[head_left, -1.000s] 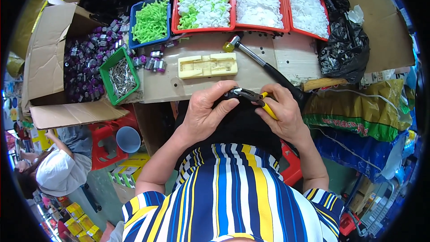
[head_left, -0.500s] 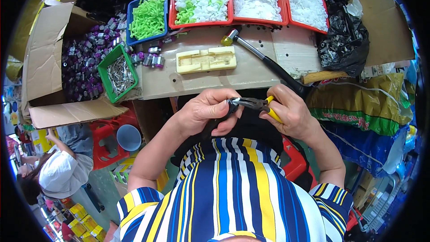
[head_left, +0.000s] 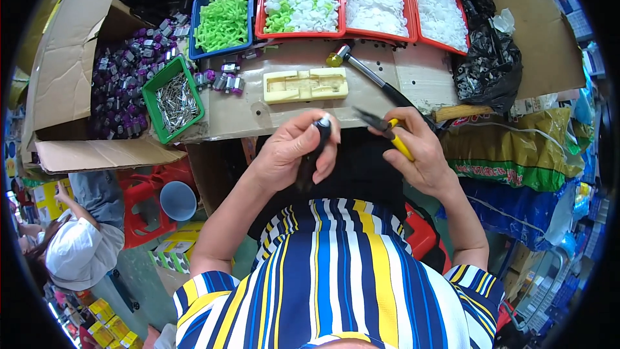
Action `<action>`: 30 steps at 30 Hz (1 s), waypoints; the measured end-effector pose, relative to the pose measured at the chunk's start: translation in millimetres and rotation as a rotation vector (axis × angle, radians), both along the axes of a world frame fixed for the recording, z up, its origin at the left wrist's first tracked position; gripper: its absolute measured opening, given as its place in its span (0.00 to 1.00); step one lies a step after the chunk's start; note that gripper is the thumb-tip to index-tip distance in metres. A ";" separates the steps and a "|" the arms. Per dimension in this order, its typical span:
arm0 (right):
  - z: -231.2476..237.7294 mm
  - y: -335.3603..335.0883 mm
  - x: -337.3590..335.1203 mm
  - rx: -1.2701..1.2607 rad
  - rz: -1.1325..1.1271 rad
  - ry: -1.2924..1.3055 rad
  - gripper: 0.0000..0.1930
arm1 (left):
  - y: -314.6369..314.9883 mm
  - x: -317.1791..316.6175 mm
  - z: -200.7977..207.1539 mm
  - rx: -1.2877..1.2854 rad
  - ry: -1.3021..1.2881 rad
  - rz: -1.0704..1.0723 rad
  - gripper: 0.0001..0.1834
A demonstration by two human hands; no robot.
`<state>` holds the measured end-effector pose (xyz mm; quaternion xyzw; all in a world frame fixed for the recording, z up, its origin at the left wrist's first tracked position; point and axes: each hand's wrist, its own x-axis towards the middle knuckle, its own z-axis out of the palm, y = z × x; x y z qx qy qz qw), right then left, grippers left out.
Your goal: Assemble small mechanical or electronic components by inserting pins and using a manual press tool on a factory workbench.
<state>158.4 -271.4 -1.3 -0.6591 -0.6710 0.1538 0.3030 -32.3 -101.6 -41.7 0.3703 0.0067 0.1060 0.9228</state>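
Close to the table's front edge, my left hand (head_left: 288,150) is closed round a black, tube-like piece (head_left: 321,136) with a small white tip at its upper end. My right hand (head_left: 421,156) grips pliers (head_left: 395,133) with yellow handles and dark jaws. The jaws point left toward the black piece but stand apart from it, and I see nothing between them. Just beyond my hands lies a cream block (head_left: 303,95) with recesses. A hammer (head_left: 369,72) with a black grip lies right of the block.
Red trays (head_left: 301,35) of white and green pieces line the back, beside a blue tray (head_left: 223,53) of green pieces. A green tray (head_left: 154,108) holds metal pins. Purple-and-grey parts fill a carton (head_left: 68,58). Black bags (head_left: 491,77) stand right. Another person (head_left: 87,245) is at far left.
The pliers have come away from the white tip of the black piece, moving right. My left hand has shifted slightly left and tilted the black piece more upright.
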 end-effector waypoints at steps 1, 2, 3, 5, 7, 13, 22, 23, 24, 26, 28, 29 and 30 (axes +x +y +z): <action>0.6 -4.0 0.1 -0.025 -0.075 0.050 0.19 | 1.9 -2.5 -0.8 0.051 0.016 0.051 0.21; 1.8 -8.9 0.3 -0.048 -0.154 0.101 0.19 | 4.9 -6.6 -1.7 0.036 -0.001 0.066 0.18; 3.5 -13.4 2.1 -0.056 -0.216 0.116 0.18 | 8.1 -10.8 -2.2 0.020 -0.018 0.077 0.16; 6.8 -25.6 7.0 -0.035 -0.358 0.113 0.16 | 9.5 -16.1 -1.8 0.061 0.002 0.136 0.16; 8.4 -41.7 13.4 0.010 -0.473 0.165 0.15 | 9.9 -21.1 -3.6 0.087 0.007 0.180 0.17; -54.2 -122.3 33.9 0.189 -0.825 0.440 0.19 | 1.5 -4.8 -2.0 0.216 0.088 0.217 0.19; -332.5 -185.5 54.6 -0.081 -1.317 1.476 0.17 | -28.7 74.4 3.6 0.553 0.405 0.147 0.18; -380.8 -187.5 54.8 -0.079 -1.279 1.503 0.19 | -30.5 82.0 1.5 0.562 0.439 0.138 0.18; -439.7 -188.8 50.1 -0.076 -1.247 1.528 0.22 | -30.3 90.1 1.2 0.564 0.464 0.105 0.18; -528.5 -186.5 39.3 -0.212 -1.331 1.392 0.22 | -30.8 108.0 2.9 0.584 0.523 0.058 0.19; -565.9 -169.2 38.1 -0.356 -1.363 1.248 0.23 | -27.8 118.5 9.4 0.617 0.601 0.066 0.19; -575.6 -159.1 39.1 -0.576 -1.364 1.004 0.23 | -27.2 124.7 13.9 0.650 0.633 0.072 0.21; -584.2 -151.7 41.2 -0.785 -1.341 0.750 0.23 | -26.4 132.8 16.9 0.719 0.630 0.067 0.22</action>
